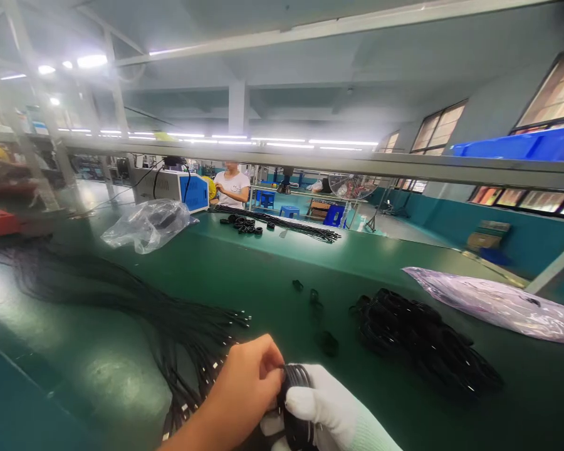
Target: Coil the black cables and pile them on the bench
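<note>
- While the broad, glossy green worktop fills the foreground, here's the action, front and centre: a bare left hand and a white-gloved right hand meet on a ring-shaped coil of black cable.
- And the grip: gloved fingers wrap that coil, thumb pressed across it, while the left thumb and forefinger pinch its upper edge.
- Done well, this wants flat, even turns, a steady gloved thumb and a light left pinch, so no loop springs loose.
- Over left, a long fan of loose black cables with pale tips reaches the left wrist, the likeliest snag; its far end is too blurred to read.
- Over right, a dark heap of coiled black cables, apart from the hands.
- Behind it, a lilac-tinted plastic bag.
- Farther back, left, a crumpled clear plastic bag.
- Smallest, some little black loops ahead, hardly in the way.
</note>
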A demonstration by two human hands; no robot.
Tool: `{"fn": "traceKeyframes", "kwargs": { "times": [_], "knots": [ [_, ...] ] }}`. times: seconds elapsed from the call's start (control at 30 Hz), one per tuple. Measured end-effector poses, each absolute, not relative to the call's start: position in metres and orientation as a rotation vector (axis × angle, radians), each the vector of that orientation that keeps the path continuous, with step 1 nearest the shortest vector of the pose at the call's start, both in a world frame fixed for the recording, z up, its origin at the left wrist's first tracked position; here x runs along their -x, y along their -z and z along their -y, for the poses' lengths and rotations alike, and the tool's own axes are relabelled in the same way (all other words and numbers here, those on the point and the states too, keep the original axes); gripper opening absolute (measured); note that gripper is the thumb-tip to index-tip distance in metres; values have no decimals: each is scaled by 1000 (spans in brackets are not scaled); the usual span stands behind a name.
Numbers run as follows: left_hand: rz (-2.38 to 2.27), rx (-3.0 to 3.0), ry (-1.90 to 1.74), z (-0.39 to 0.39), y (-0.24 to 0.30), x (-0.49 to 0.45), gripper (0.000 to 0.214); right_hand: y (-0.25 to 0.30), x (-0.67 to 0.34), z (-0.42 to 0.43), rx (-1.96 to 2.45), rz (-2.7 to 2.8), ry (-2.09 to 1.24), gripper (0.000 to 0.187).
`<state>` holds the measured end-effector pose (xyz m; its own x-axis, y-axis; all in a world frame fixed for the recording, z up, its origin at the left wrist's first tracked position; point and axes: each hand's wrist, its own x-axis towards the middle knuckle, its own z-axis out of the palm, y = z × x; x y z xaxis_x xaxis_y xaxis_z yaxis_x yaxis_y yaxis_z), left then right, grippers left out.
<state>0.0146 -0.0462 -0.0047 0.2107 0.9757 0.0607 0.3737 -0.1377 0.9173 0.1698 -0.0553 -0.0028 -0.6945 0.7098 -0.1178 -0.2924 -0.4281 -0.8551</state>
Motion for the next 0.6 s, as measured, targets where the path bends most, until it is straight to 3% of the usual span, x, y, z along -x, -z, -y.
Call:
{"fn": "traceKeyframes", "kwargs": {
  "times": [0.33,0.5,0.6],
  "knots": [
    [-1329,-1354,-867,39,14,-27,9,12,-167,56,761,1190,-2034,38],
    [-1426,-1438,-826,38,21,-30,11,19,-166,57,853,1266,-1978,45],
    [-1501,-1580,-802,40,17,-27,11,18,-166,58,914,1326,-1919,40]
  ]
}}
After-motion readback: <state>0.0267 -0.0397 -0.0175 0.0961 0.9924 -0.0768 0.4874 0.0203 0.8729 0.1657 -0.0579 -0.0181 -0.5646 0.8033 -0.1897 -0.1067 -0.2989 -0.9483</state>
